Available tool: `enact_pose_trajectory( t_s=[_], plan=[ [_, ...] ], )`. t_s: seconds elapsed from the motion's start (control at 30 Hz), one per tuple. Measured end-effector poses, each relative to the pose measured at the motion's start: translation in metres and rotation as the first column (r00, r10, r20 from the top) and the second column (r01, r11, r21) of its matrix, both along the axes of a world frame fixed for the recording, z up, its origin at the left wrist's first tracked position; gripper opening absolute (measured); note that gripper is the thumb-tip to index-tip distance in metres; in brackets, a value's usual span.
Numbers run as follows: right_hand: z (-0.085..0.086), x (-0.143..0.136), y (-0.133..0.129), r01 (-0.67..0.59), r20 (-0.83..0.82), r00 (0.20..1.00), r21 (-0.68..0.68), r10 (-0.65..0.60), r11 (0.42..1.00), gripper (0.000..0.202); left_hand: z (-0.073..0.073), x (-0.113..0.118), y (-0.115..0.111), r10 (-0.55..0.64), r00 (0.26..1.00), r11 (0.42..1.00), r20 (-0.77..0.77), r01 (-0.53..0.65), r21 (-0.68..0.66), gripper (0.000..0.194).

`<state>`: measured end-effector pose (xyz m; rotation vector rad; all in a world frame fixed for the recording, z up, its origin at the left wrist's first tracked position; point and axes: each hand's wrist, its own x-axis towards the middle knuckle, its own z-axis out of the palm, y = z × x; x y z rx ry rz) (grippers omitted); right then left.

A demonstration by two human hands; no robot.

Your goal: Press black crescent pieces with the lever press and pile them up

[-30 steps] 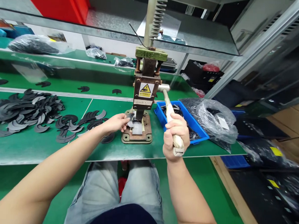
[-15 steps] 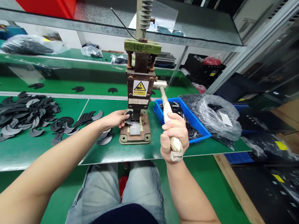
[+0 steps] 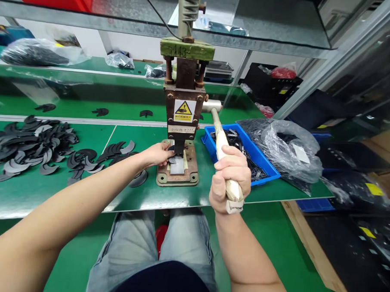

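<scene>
A hand press (image 3: 184,94) with a yellow warning label stands on the green bench, its ram lowered close to the base plate (image 3: 191,167). My left hand (image 3: 160,154) pinches a dark curved piece (image 3: 171,159) at the left of the ram, over a pale block on the base. The fingers partly hide that piece. My right hand (image 3: 231,180) is wrapped round the press's lever handle (image 3: 221,143), which is bound in whitish tape and slopes down toward me from the pivot at the press's right side.
Black curved pieces (image 3: 30,145) lie heaped on the left of the bench (image 3: 128,203), several nearer the press. A blue tray (image 3: 264,180) of small dark parts sits right of the press, beside a clear plastic bag (image 3: 288,145). A metal shelf (image 3: 122,28) crosses above.
My left hand and the curved piece have shifted slightly right, in under the ram. My right hand keeps its hold on the lever handle. The view has shifted a little.
</scene>
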<state>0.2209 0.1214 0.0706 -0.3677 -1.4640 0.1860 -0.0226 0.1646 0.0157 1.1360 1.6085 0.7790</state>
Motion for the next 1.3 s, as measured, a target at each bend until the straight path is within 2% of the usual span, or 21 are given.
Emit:
enact_pose_trajectory(
  t_s=[0.13,0.23,0.33,0.4,0.5,0.53,0.6,0.7,0.83,0.93,1.03,1.2,1.3],
  plan=[
    [0.0,0.003,0.002,-0.004,0.036,0.999,0.007,0.004,1.0,0.01,0.001,0.007,-0.001,-0.013,0.999,1.0,-0.043,0.013,-0.001,0.027],
    [0.0,0.008,0.002,-0.012,0.074,0.997,0.008,0.012,1.0,0.009,0.006,0.005,-0.011,-0.068,0.994,0.993,-0.09,0.077,0.091,0.025],
    [0.001,0.011,0.002,-0.013,0.109,0.994,0.004,0.012,1.0,0.011,0.013,-0.017,-0.036,-0.191,0.974,0.935,-0.12,0.218,0.281,0.029],
    [0.001,0.011,0.003,-0.014,0.111,0.994,0.008,0.013,1.0,0.011,0.014,-0.041,-0.061,-0.144,0.964,0.895,-0.224,0.224,0.385,0.035],
    [0.002,0.007,0.004,-0.025,0.075,0.997,0.021,0.023,0.999,0.012,0.005,-0.082,-0.105,0.097,0.891,0.901,-0.443,0.11,0.419,0.037],
    [0.002,0.006,0.004,-0.027,0.058,0.998,0.022,0.026,0.999,0.012,-0.001,-0.093,-0.118,0.129,0.85,0.905,-0.51,0.11,0.411,0.036],
    [0.002,0.004,0.005,-0.028,0.032,0.999,0.028,0.028,0.999,0.013,-0.015,-0.11,-0.137,0.112,0.772,0.904,-0.625,0.182,0.387,0.034],
    [0.001,0.002,0.006,-0.019,0.017,1.0,0.035,0.018,0.999,0.014,-0.03,-0.121,-0.148,0.062,0.674,0.881,-0.736,0.31,0.358,0.033],
    [0.001,0.005,0.005,-0.002,0.04,0.999,0.023,0.001,1.0,0.014,-0.026,-0.119,-0.141,0.015,0.61,0.86,-0.792,0.396,0.322,0.031],
    [0.001,0.006,0.005,-0.008,0.055,0.998,0.014,0.008,1.0,0.014,-0.022,-0.106,-0.142,0.016,0.572,0.863,-0.82,0.407,0.3,0.029],
    [0.0,0.005,0.005,-0.008,0.046,0.999,0.016,0.007,1.0,0.014,-0.027,-0.089,-0.151,0.012,0.542,0.845,-0.84,0.445,0.299,0.031],
    [0.0,0.004,0.006,0.012,0.035,0.999,0.021,-0.013,1.0,0.013,-0.04,-0.075,-0.173,-0.09,0.599,0.769,-0.795,0.549,0.326,0.036],
    [0.001,0.004,0.005,0.004,0.048,0.999,0.017,-0.005,1.0,0.013,-0.04,-0.076,-0.182,-0.104,0.611,0.756,-0.785,0.561,0.336,0.036]
  ],
)
